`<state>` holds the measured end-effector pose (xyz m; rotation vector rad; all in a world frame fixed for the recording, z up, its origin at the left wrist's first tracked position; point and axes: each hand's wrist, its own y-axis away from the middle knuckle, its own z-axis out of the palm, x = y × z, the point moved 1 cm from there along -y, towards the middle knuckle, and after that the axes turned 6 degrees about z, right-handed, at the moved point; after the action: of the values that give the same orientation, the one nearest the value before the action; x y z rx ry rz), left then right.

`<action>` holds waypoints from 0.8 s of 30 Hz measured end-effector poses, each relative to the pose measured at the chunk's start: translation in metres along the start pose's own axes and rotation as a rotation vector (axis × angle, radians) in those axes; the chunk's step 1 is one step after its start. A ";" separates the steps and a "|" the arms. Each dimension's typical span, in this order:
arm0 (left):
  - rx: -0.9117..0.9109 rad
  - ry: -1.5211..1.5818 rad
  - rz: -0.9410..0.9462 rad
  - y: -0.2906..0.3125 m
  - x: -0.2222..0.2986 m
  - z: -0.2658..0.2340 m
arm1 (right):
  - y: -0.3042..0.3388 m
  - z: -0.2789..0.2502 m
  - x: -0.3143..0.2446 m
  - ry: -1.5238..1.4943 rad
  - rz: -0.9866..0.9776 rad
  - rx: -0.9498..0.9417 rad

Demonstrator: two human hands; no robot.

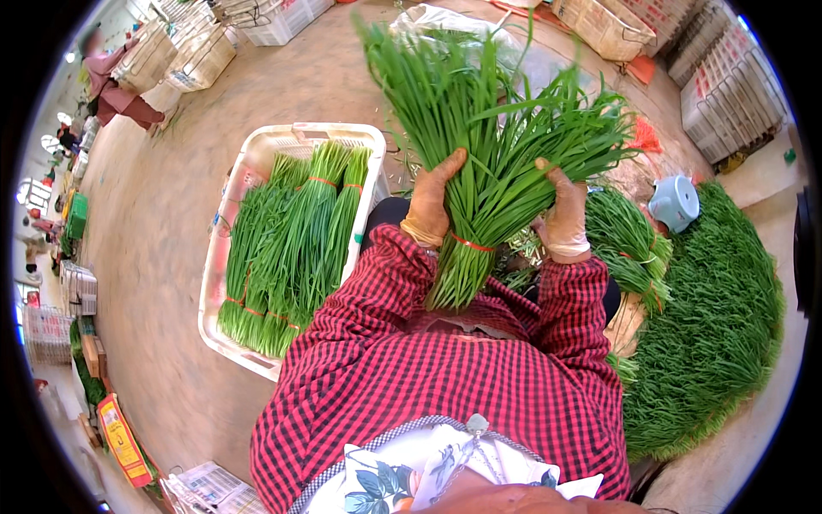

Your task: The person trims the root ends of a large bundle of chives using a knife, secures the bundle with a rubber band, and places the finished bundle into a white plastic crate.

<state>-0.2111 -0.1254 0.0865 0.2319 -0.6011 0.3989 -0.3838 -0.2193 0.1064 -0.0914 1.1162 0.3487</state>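
Observation:
A large bunch of garlic chives (479, 197) is up in front of my chest, its cut ends toward me and its leaf tips fanned out away from me. One red band (472, 243) circles it near the cut ends. My left hand (434, 199) grips the bunch from the left side, thumb on top. On the other side my right hand (563, 211) is wrapped against the spread leaves, its thumb up; the fingers of both hands are mostly hidden. Thin pale gloves cover part of both hands.
At my left stands a white plastic crate (211, 283) with several banded chive bunches (295, 231). More tied bunches (629, 240) lie at my right, beside a blue stool (675, 204) and a wide heap of chives (711, 334). Stacked crates (732, 94) stand far right; a person (120, 86) is far left.

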 end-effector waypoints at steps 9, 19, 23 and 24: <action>-0.039 0.134 0.016 0.016 0.002 0.007 | 0.007 -0.031 -0.003 -0.200 0.121 0.012; 0.015 0.078 0.077 0.011 0.006 -0.007 | 0.013 -0.042 -0.007 -0.076 0.113 -0.020; 0.028 0.094 0.101 0.009 0.006 -0.007 | 0.015 -0.046 -0.008 -0.290 0.148 -0.016; 0.020 0.093 0.108 0.009 0.006 -0.007 | 0.017 -0.042 -0.012 -0.287 0.154 -0.009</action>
<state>-0.2069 -0.1132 0.0847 0.1995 -0.5201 0.5170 -0.4303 -0.2162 0.0998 0.0371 0.8390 0.4883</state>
